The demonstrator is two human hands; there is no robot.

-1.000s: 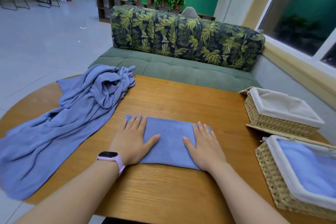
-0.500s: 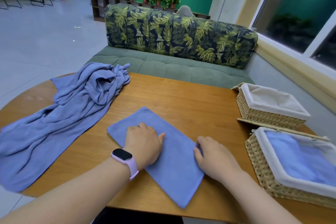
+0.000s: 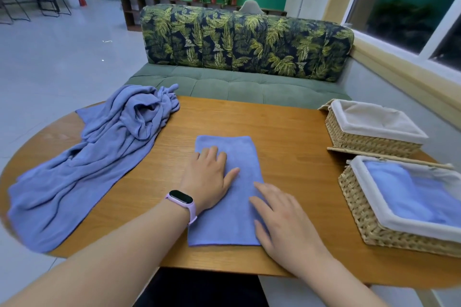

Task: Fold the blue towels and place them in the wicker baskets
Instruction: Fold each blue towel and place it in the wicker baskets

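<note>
Wooden table (image 3: 287, 132), rounded at left. Unfolded towel heap (image 3: 104, 157) sprawls at left, its tail draped over the rim. Near basket (image 3: 369, 222) at right holds folded blue, far basket (image 3: 354, 137) looks empty. Folded towel (image 3: 232, 222) lies lengthwise at centre, clear wood between it and the baskets for carrying across. Left hand (image 3: 212, 177) flat, pinning it; right hand (image 3: 284, 214) flat on the right edge, probably readying the next fold; neither grips.

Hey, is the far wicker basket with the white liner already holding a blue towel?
No, the far wicker basket shows only its white cloth liner, while the near wicker basket holds a folded blue towel.
</note>
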